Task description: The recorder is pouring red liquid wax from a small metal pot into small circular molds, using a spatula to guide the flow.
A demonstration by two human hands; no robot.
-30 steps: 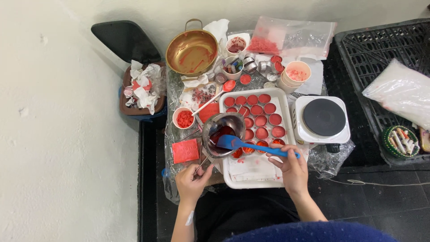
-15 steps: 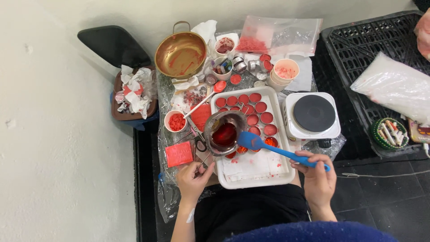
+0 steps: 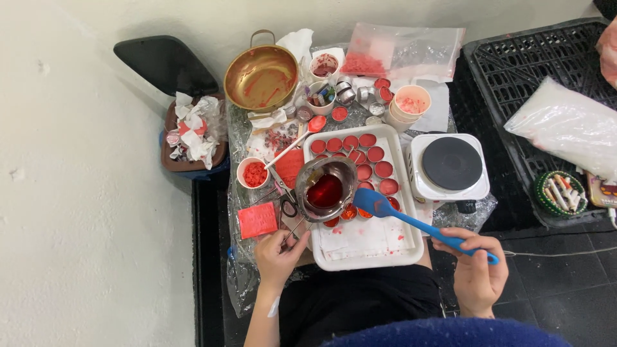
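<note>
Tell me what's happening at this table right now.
A person holds a small metal pot of red liquid by its handle with the left hand, tilted over a white tray of little round tins filled with red. The right hand holds a blue spatula beside the pot. A hot plate sits to the right.

We see pot [image 3: 326,188] over tray [image 3: 411,241]; hot plate [image 3: 451,166] right of tray | pan [image 3: 261,77] behind | bin [image 3: 193,138] left
</note>
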